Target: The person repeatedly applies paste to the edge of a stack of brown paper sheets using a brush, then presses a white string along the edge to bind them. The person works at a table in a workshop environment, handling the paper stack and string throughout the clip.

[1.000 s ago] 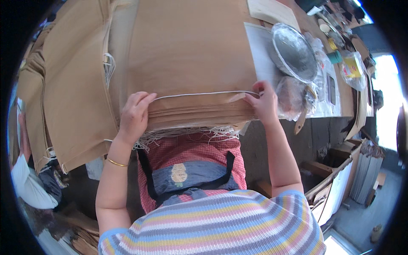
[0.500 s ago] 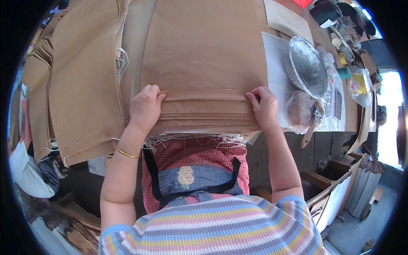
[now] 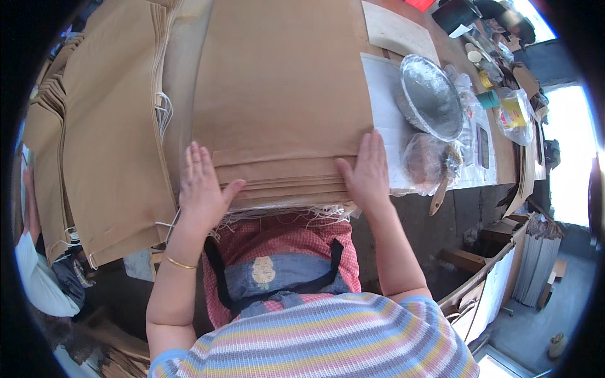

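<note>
A stack of brown paper sheets [image 3: 283,82], which look like paper bags, lies on the table before me. Its near edges are layered in steps, and white strings [image 3: 296,216] hang out below them. My left hand [image 3: 203,186] rests at the stack's left edge, fingers stretched and thumb spread over the layered edges. At the right edge lies my right hand [image 3: 367,173], also flat, with its fingers pointing away from me and its thumb on the paper. Neither hand grips anything.
To the left stand more piles of brown paper bags [image 3: 113,138] with white cords. On the right are a metal basin [image 3: 431,97] of greyish stuff, a brush [image 3: 439,194], a phone [image 3: 483,147] and a plastic-wrapped yellow package [image 3: 515,113]. Cardboard and boxes [image 3: 466,258] stand below.
Both hands have let go of the top sheet's folded edge and opened flat. They now lie at the stack's two sides. The whole view has shifted slightly.
</note>
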Motion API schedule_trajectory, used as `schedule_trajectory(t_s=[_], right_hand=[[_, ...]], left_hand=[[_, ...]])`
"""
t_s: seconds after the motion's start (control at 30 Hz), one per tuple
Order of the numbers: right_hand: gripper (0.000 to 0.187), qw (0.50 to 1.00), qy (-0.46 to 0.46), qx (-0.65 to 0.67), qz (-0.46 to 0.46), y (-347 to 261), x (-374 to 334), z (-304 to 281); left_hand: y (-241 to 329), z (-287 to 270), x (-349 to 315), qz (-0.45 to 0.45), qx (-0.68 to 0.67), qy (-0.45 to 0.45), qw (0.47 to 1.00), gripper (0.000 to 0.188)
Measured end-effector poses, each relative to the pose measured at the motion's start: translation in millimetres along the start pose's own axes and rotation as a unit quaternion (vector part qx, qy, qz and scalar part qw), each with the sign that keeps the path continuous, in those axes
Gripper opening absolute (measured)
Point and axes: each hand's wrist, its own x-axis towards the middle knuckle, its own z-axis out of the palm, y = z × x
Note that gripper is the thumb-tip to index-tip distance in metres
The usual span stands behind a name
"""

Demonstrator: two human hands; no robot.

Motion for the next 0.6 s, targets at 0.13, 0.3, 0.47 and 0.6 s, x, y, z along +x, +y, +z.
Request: schedule_trajectory(t_s=[0.13, 0.3, 0.47, 0.6], right_hand=[[0.060, 0.998, 0.019, 0.014, 0.061, 19, 11, -7], [0.039, 0.996, 0.062, 0.070, -0.015, 11, 15, -2], [0.057, 0.649, -0.133, 0.729, 0.172, 33, 7, -107], [0.035, 0.857, -0.126, 0.473, 0.160, 46, -20, -62]], left_hand=[[-23, 9, 6, -0.023, -0.124, 0.033, 0.991, 0.084], [-21, 16, 8, -0.019, -0.113, 0.071, 0.991, 0.074], [-18, -25, -17, -0.098, -0.495, 0.136, 0.852, 0.050], [-28, -2, -40, -0.111, -0.536, 0.045, 0.835, 0.016]])
